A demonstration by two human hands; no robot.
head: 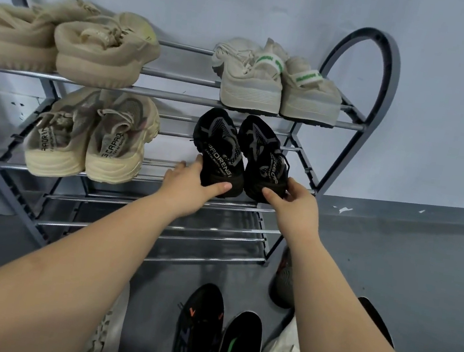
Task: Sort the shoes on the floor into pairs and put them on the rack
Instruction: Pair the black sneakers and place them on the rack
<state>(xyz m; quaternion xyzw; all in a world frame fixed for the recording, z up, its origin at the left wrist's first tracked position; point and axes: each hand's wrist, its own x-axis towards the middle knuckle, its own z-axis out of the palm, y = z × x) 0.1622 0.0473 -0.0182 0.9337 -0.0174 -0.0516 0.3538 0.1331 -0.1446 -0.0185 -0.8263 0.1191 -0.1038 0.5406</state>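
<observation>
From the head camera, the left hand (191, 182) grips the heel of one black shoe (219, 150) and the right hand (296, 199) grips the heel of its twin (266, 158), side by side on the middle shelf of the grey rack (360, 125), likely so the pair sits straight. Three light pairs sit on the rack too. More shoes (197, 332) wait on the grey floor (404, 274) by a pale wall.

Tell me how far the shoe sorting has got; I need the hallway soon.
Done: three pairs sit on the rack, beige and green-strapped on top, cream below. In hand: both hands, left hand and right hand, hold the black pair on the second shelf. Left: several loose shoes on the floor, and the lower shelves hold none.
</observation>
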